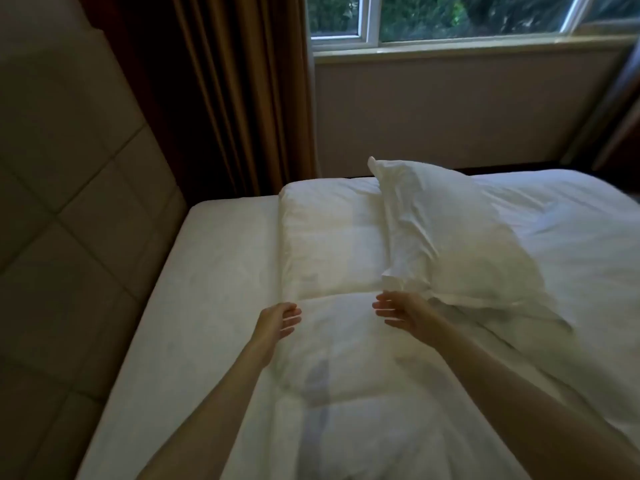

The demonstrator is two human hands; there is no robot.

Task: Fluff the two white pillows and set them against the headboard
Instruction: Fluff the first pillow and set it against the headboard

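- Head view: left hand [278,320] and right hand [398,311] are reaching forward over the duvet [332,341], fingers spread, gripping nothing.
- One white pillow [460,237] is lying on the duvet, right of the headboard [69,202], just beyond the right hand.

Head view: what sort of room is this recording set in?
A bedroom, possibly a hotel room. A bed with a white duvet sits against a padded headboard, one white pillow lies on the duvet, and brown curtains hang beside a window. Both hands are open and empty.
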